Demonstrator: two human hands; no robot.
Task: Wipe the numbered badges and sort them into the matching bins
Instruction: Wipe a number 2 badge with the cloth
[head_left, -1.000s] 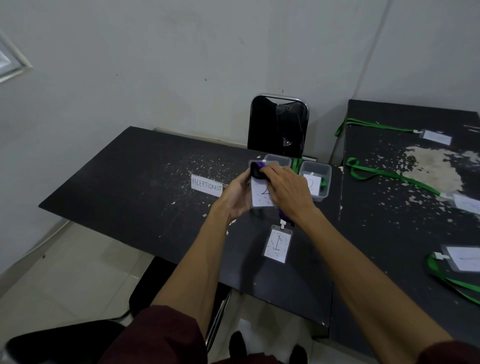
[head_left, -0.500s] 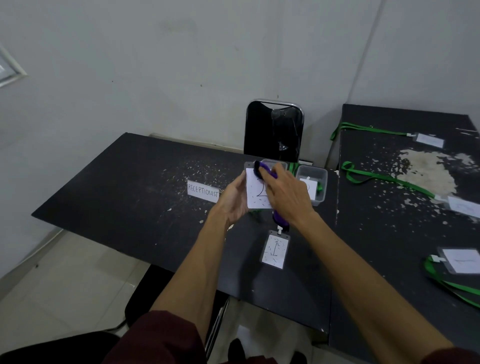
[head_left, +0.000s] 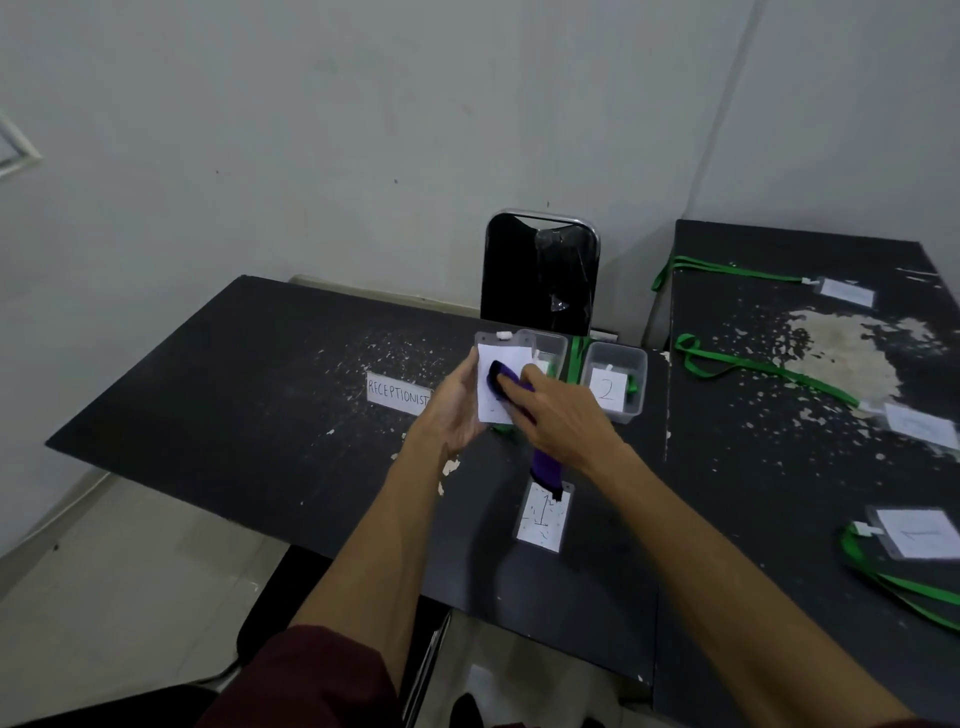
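My left hand (head_left: 454, 410) holds a clear badge holder with a white card (head_left: 506, 358) upright above the black table (head_left: 234, 395). My right hand (head_left: 563, 415) grips a purple cloth (head_left: 501, 382) and presses it against the middle of the card; the cloth's tail hangs down below my wrist. The number on the held card is covered. A badge marked 1 (head_left: 543, 519) lies flat on the table under my right forearm. Two clear bins stand behind: one (head_left: 553, 345) partly hidden by the held badge, the other (head_left: 615, 382) labelled 2.
A RECEPTIONIST sign (head_left: 397, 400) lies left of my hands. A black chair (head_left: 540, 275) stands behind the bins. The second table (head_left: 779, 467) on the right carries several badges on green lanyards (head_left: 769, 369). A dark chair seat is below the near table edge.
The cloth has slid from the top edge of the card down to its middle. The held badge now stands higher, in front of the left bin.
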